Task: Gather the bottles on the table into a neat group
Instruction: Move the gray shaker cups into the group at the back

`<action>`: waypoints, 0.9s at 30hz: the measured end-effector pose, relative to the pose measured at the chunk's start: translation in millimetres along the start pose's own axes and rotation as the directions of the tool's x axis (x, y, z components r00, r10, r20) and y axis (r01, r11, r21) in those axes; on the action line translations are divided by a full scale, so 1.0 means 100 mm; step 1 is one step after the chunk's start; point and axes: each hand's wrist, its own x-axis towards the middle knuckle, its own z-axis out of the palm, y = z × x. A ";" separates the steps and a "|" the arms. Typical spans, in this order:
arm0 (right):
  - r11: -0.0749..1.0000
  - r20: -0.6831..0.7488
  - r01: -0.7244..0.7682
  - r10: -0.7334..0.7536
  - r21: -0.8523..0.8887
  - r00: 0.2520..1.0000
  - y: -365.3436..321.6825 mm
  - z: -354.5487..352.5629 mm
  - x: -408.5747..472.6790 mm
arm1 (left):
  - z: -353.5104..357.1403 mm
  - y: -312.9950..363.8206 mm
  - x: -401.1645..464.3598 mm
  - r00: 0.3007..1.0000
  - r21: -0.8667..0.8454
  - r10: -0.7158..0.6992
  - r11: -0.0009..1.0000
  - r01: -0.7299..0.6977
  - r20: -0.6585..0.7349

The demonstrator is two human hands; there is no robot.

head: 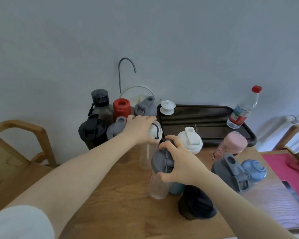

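Note:
Several bottles stand on the wooden table (110, 195). At the back left a group is packed together: a dark bottle (100, 102), a red-capped one (122, 107), two grey-lidded ones (146, 106) and a black shaker (91, 130). My left hand (140, 128) grips the white lid of a clear bottle (148, 152) beside that group. My right hand (178, 159) clasps the grey lid of another clear bottle (158, 183). A white-lidded bottle (191, 140), a pink one (231, 144), a grey-lidded one (231, 171), a blue one (254, 169) and a black one (197, 204) stand to the right.
A dark slatted tea tray (205, 118) lies at the back right, holding a white lidded cup (167, 107) and a red-capped water bottle (243, 107). A curved tap (126, 69) rises behind a white kettle. Wooden chairs (21, 144) flank the table; a pink mat (286, 169) lies right.

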 end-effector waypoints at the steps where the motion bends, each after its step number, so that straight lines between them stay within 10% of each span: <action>1: 1.000 0.009 0.011 -0.011 -0.001 1.000 0.01 0.00 0.02 | 0.00 0.00 0.02 1.000 0.002 -0.003 1.000 0.003 0.011; 9: 0.990 0.070 0.141 -0.139 -0.021 0.988 -0.22 0.08 -0.03 | -0.02 -0.22 -0.31 0.974 0.055 0.086 0.994 -0.099 0.208; 15: 0.984 0.045 0.177 -0.176 -0.016 0.983 -0.70 0.24 0.10 | -0.18 -0.58 -0.72 0.988 0.086 0.132 0.988 -0.125 -0.082; 21: 0.994 -0.032 0.109 -0.109 -0.011 0.993 -1.39 0.77 0.57 | -0.25 -1.24 -1.50 0.951 -0.600 -0.258 0.793 0.106 -0.173; 27: 1.000 -0.058 0.011 -0.013 -0.028 0.998 -1.69 1.20 0.95 | -0.01 -1.55 -1.95 0.988 -0.681 -0.120 0.716 0.154 0.098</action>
